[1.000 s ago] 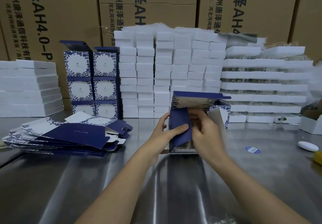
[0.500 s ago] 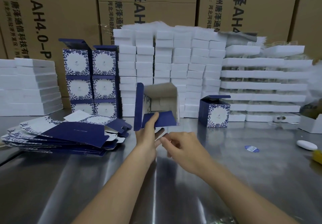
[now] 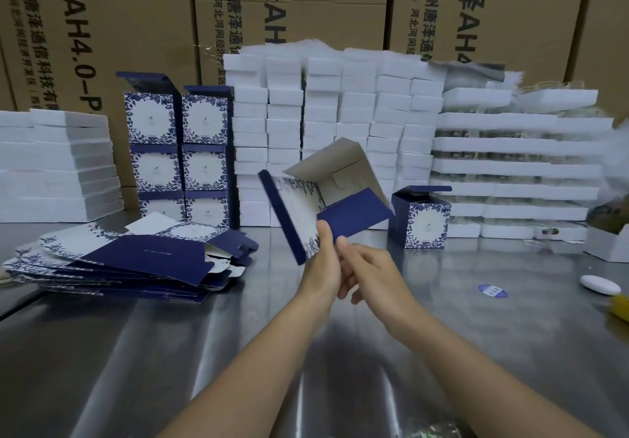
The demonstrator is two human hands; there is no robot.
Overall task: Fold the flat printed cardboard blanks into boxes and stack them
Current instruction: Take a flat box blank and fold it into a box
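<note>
Left hand point(image 3: 321, 260) is up over the steel table point(image 3: 170, 352), thumb and fingers pinching the lower edge of a half-folded box point(image 3: 326, 195). The box hangs in the air, tilted to the right, its open mouth facing us so the plain grey inside shows. One navy flap point(image 3: 354, 216) sits across the lower part of the opening, and a long navy panel point(image 3: 282, 216) juts out on the left side. Right hand point(image 3: 367, 270) is just beside the left, below the box, fingers loosely curled and holding nothing; a fingertip point(image 3: 341, 241) comes close to the flap's bottom edge, though I cannot tell if it touches.

Off to the left, a spread pile of flat blanks point(image 3: 119, 260) lies on the table, blue floral print and navy panels fanned out. Behind that pile, against the brown cartons point(image 3: 289, 5), stand two columns of finished boxes point(image 3: 177, 155), three high, the top ones with lids standing open. One more finished box point(image 3: 422, 219) stands alone on the table to the right of the hands, lid up. White boxes point(image 3: 326, 120) are stacked in a wall at the back, with more white stacks point(image 3: 54, 165) at far left. A white oval thing point(image 3: 600, 284) and a small blue sticker point(image 3: 492, 290) lie on the table at right.
</note>
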